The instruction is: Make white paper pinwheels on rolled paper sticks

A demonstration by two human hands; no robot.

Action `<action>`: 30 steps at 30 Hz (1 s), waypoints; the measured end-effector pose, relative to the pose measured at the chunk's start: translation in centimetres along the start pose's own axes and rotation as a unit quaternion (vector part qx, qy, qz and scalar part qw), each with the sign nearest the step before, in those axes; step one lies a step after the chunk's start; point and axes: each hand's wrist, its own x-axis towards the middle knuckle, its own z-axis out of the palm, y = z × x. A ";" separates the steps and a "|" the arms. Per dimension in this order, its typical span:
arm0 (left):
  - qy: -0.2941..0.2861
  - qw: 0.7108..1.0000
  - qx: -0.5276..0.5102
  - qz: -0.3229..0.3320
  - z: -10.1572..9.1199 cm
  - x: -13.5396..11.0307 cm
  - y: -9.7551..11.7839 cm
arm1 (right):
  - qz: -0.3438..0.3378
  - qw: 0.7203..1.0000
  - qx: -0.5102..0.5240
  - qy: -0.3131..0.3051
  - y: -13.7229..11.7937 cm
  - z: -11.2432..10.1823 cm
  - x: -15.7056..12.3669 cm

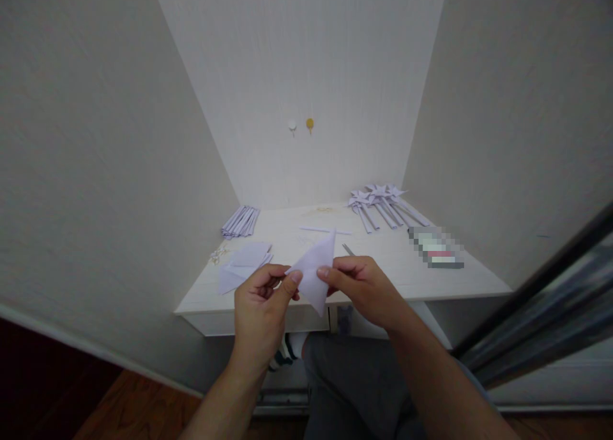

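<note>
Between my two hands, above the desk's front edge, is a folded sheet of white paper (313,271) with pointed corners. My left hand (264,297) pinches its left side between thumb and fingers. On the right side, my right hand (361,285) grips it the same way, thumb on top. Several more sheets of paper (246,261) lie loosely stacked behind my left hand. A thin grey pointed tool (348,250), perhaps scissors or tweezers, lies just beyond my right hand; its rear is hidden.
The white desk (383,267) carries a bundle of rolled paper sticks (241,221) at back left and several paper pinwheels (380,200) at back right. A single paper stick (324,230) lies mid-desk. A blurred-out flat object (435,247) is at right. Walls enclose three sides.
</note>
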 end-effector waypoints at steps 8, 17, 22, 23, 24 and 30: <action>-0.026 0.999 0.005 -0.031 -0.1 -0.1 -0.2 | 0.005 0.995 0.066 0.080 0.0 0.0 0.3; -0.072 0.994 -0.004 -0.079 -0.2 -0.2 -0.5 | 0.005 0.971 0.136 0.195 0.2 -0.1 0.8; -0.098 0.990 -0.004 -0.105 -0.4 -0.1 -1.2 | -0.005 0.966 0.130 0.222 0.5 -0.3 0.9; -0.099 0.989 -0.009 -0.108 -0.4 -0.1 -1.3 | -0.003 0.968 0.124 0.220 0.5 -0.3 0.9; -0.098 0.989 -0.013 -0.111 -0.5 -0.1 -1.4 | 0.003 0.970 0.116 0.212 0.5 -0.3 0.9; -0.019 0.996 -0.028 -0.082 -0.9 0.1 -1.6 | 0.084 0.995 0.035 -0.035 1.1 0.8 0.4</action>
